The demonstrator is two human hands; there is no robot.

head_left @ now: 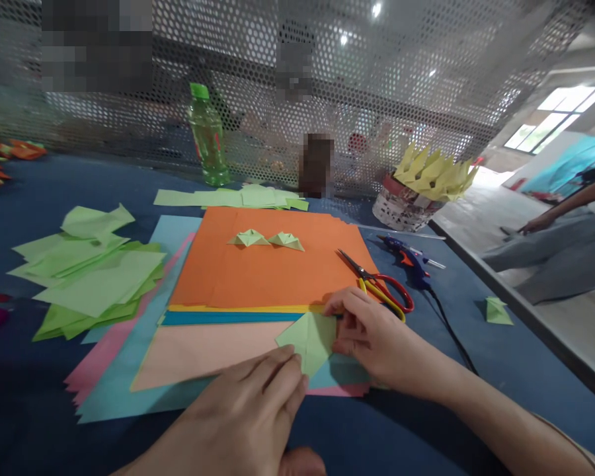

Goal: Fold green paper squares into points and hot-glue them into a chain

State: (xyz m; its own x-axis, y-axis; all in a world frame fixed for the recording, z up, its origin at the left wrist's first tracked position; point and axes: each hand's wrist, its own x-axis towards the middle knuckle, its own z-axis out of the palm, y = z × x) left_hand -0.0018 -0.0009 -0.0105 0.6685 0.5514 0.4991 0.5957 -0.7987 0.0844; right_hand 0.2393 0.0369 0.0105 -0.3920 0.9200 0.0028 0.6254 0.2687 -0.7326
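A light green folded paper piece (310, 338) lies on a stack of coloured sheets, over a peach sheet (203, 354). My left hand (248, 416) presses its fingertips together on the paper's lower left edge. My right hand (371, 334) pinches the paper's right corner, fingers closed on it. Two finished green folded shapes (266, 239) rest on the orange sheet (272, 264) farther back.
Red and yellow scissors (384, 287) lie just right of the orange sheet, with a blue glue gun (409, 259) and its cord behind. Loose green squares (92, 271) pile at the left. A green bottle (208, 135) and a basket of yellow paper pieces (424, 185) stand by the mesh wall. Another person's arm (565, 208) is at far right.
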